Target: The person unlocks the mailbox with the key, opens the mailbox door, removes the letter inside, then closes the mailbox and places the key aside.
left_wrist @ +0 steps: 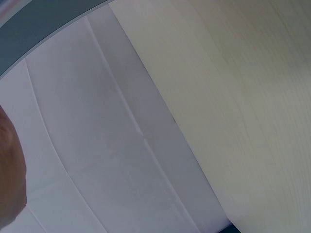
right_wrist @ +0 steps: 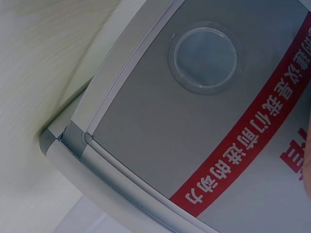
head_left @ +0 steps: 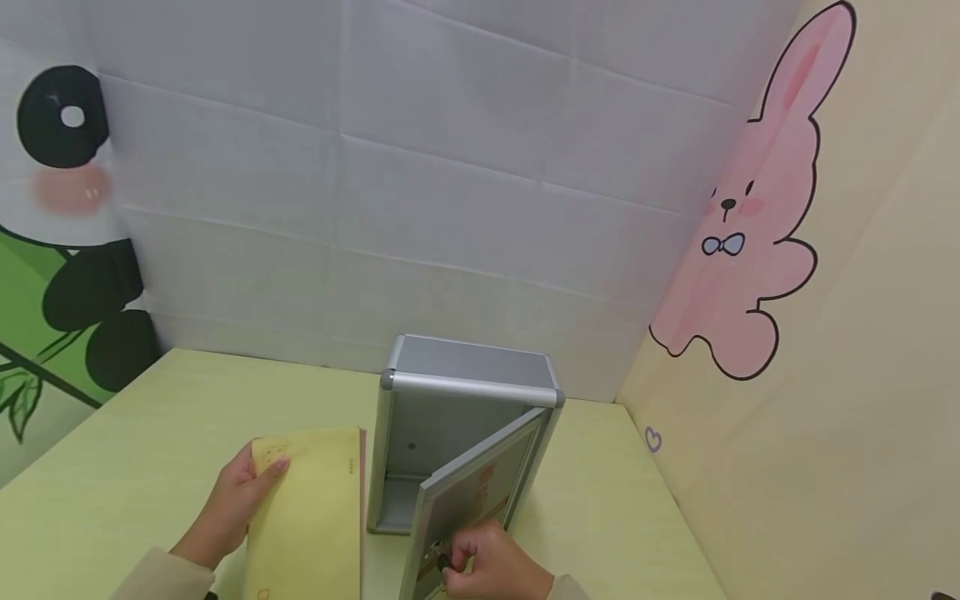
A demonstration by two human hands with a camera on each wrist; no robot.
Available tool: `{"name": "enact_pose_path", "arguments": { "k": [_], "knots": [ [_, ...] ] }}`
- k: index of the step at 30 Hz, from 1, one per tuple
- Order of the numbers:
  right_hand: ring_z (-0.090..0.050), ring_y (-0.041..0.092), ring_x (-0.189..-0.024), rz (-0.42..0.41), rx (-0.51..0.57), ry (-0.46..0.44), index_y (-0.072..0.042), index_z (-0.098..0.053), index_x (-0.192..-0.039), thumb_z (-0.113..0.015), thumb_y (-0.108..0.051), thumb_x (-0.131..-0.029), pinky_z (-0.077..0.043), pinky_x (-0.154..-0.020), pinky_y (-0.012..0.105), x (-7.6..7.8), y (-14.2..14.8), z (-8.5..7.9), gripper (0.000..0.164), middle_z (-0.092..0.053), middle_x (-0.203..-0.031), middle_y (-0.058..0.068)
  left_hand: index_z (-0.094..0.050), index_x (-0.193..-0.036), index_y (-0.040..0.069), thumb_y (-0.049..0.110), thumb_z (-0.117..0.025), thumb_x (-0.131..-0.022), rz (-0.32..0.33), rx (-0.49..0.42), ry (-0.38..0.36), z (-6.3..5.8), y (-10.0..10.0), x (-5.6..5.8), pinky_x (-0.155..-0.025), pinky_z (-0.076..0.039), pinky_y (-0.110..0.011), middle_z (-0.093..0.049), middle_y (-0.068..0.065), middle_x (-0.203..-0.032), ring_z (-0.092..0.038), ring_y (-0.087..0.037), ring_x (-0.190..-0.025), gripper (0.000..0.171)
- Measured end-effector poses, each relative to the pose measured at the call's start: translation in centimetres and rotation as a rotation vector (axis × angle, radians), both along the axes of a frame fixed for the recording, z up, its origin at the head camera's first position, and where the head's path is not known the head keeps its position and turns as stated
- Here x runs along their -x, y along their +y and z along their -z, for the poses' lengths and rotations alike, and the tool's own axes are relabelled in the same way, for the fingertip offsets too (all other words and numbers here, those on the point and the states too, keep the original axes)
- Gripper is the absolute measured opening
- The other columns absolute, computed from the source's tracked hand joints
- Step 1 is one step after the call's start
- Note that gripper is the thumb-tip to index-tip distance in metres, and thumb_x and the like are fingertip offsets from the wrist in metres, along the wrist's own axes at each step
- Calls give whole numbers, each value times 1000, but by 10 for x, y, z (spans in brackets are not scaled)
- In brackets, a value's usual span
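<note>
Two hands: your left hand (head_left: 238,500) grips a yellow envelope (head_left: 307,517) along its left edge, thumb on the face; your right hand (head_left: 498,562), fingers curled, pinches a small black piece (head_left: 444,562) at the door's free edge.
Envelope: upright-looking, just left of the metal box (head_left: 468,360); whether they touch, you cannot tell. Only the head view gives it to you, with a thin reddish edge behind its right side.
Box door: the door (head_left: 476,496) stands ajar, and the head view lets you see inside the box.
Door face: the right wrist view gives you what the head view barely shows, a clear-rimmed round disc (right_wrist: 206,58) and a red strip (right_wrist: 248,136) with white characters.
Left wrist view: only pale worktop (left_wrist: 233,97), white wall sheet (left_wrist: 97,126) and a sliver of your hand; its grip cannot be read there.
Wall drawings: a pink rabbit (head_left: 757,242) and black-and-white figure (head_left: 63,117), for you in the head view alone.
</note>
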State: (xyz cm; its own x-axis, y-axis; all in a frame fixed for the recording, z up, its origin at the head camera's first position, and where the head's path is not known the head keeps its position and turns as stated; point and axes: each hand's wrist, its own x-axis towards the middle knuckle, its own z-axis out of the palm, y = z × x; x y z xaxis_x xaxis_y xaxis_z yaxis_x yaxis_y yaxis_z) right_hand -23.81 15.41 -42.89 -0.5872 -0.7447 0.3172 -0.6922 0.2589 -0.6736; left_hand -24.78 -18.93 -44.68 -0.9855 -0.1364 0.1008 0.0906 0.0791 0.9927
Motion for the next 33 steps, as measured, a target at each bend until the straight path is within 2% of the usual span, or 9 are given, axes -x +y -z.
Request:
{"name": "enact_pose_path", "arguments": {
  "k": [11, 16, 24, 33],
  "knots": [
    [-33, -9, -56, -3, 20, 42, 1, -55, -57, -62, 5, -77, -37, -54, 6, 2, -1, 4, 22, -54, -52, 7, -36, -123, -6, 14, -45, -104, 0, 45, -117, 4, -2, 2, -59, -54, -29, -60, 0, -77, -62, -12, -62, 28],
    [-34, -9, -57, -14, 23, 19, 1, -55, -58, -61, 5, -78, -38, -54, 7, 4, -1, 5, 21, -56, -53, 9, -32, -128, -7, 17, -43, -105, -5, 76, -154, 8, -8, 5, -59, -52, -28, -58, 2, -78, -60, -11, -63, 35],
    [-35, -9, -56, -10, 11, -78, 3, -55, -60, -61, 5, -80, -39, -56, 8, 3, 1, 5, 21, -56, -54, 13, -34, -121, -6, 16, -42, -105, -40, 20, -163, 19, -16, 6, -60, -52, -27, -57, 4, -77, -59, -9, -63, 28],
    [-35, -9, -56, -13, 19, -51, 3, -55, -59, -61, 6, -79, -39, -55, 7, 3, 1, 5, 21, -57, -54, 13, -33, -124, -6, 15, -40, -105, -32, 6, -212, 22, -19, 7, -61, -54, -28, -59, 5, -77, -62, -9, -64, 29]
  ]
}}
